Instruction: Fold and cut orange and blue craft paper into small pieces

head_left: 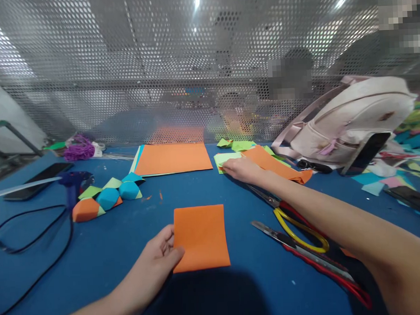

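My left hand (163,252) pinches a square orange sheet of paper (201,237) by its left edge, thumb on top, just above the blue table. At the back, my right hand (241,169) is closed with its fingertips on a small stack of light green paper squares (221,159); the fingers partly hide the stack. Beside that hand lie cut orange paper pieces (266,162) and green scraps (242,146). Under my right forearm are scissors with yellow and red handles (300,228). A red-handled utility knife (305,255) lies in front of them.
Large orange sheets (175,158) lie stacked at the back. On the left are folded paper shapes (108,198), a blue glue gun (72,182) with its cable, a phone (37,181) and purple cord (79,148). A pale backpack (350,116) and leaning phone (366,153) stand right.
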Motion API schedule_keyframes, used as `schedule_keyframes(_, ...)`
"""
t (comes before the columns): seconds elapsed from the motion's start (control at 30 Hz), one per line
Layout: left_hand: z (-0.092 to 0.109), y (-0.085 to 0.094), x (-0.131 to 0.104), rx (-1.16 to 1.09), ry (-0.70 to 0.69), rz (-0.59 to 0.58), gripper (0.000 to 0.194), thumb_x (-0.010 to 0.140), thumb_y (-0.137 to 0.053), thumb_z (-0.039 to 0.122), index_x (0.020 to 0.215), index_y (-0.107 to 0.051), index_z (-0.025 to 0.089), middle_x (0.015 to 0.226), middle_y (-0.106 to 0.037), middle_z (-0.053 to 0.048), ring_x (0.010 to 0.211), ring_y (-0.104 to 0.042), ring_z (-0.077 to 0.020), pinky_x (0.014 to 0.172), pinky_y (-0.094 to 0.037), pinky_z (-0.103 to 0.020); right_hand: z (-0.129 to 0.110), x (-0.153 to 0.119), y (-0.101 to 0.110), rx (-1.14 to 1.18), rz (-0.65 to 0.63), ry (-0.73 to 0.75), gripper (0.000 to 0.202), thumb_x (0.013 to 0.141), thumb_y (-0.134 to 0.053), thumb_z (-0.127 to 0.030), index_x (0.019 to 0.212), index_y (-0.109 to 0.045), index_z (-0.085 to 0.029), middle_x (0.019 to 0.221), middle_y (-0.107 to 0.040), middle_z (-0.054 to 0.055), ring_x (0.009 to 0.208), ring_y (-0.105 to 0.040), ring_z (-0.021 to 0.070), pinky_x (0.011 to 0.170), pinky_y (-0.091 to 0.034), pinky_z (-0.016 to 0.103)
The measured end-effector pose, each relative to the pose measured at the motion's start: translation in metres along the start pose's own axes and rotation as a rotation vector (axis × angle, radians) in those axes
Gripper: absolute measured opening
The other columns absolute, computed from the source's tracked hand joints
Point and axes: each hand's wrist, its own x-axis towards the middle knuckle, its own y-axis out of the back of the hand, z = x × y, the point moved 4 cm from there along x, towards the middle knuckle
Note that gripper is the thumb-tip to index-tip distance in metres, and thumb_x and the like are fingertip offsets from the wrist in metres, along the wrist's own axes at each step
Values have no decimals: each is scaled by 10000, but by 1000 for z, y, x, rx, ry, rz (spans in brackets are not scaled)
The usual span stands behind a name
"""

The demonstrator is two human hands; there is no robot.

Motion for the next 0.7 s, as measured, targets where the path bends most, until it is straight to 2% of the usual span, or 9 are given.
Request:
schedule_keyframes(0.2,10,-3,1,-8,60,39,420,676,-766,320,1061,-632,222,958,-732,-57,943,-692,-276,843,-547,-388,19,1,4,56,136,-163,335,953,-602,-364,1230,-597,-174,1222,-625,92,1019,-641,216,856,-559,431)
schedule_keyframes(0.3,25,-1,10,48,63,97,390,660,-714,235,1038,-619,212,777,-676,-3,727,-653,-201,704,-528,-310,36,2,13,70,244,-276,335,953,-603,-367,1224,-598,-170,1208,-630,90,1006,-645,214,845,-562,425)
schedule_keyframes(0.37,40,2,24,118,7,146,315,670,-676,204,980,-615,206,715,-614,34,639,-581,-148,616,-479,-248,48,1,23,73,325,-341,321,952,-604,-378,1192,-609,-165,1163,-645,79,976,-650,203,834,-561,417)
schedule_keyframes(0.47,66,-1,58,233,-133,218,138,663,-626,98,752,-565,185,590,-463,76,519,-425,-91,455,-304,-188,64,-2,42,74,449,-402,206,978,-535,-308,1019,-649,-141,981,-688,70,873,-659,194,801,-528,379)
schedule_keyframes(0.53,78,-9,88,253,-161,247,176,691,-575,14,655,-508,172,533,-384,84,462,-322,-68,418,-227,-191,73,-4,54,71,525,-423,210,963,-470,-221,874,-645,-148,865,-700,90,811,-655,214,766,-478,353)
schedule_keyframes(0.57,82,-15,105,248,-165,240,197,715,-560,-12,648,-504,164,532,-383,81,460,-321,-63,417,-232,-187,78,-6,60,68,559,-431,222,941,-449,-192,822,-633,-158,830,-702,105,789,-650,227,746,-453,347)
schedule_keyframes(0.63,87,-31,138,234,-156,198,162,799,-564,-5,722,-566,138,611,-489,49,529,-448,-68,476,-351,-172,86,-10,70,60,618,-446,210,896,-438,-179,771,-607,-180,810,-704,125,764,-638,243,715,-414,341)
schedule_keyframes(0.7,88,-48,170,215,-126,158,72,914,-609,167,957,-634,116,880,-643,-29,735,-612,-124,650,-524,-249,92,-15,78,50,663,-459,193,873,-432,-189,759,-588,-196,814,-707,129,756,-631,247,701,-396,336)
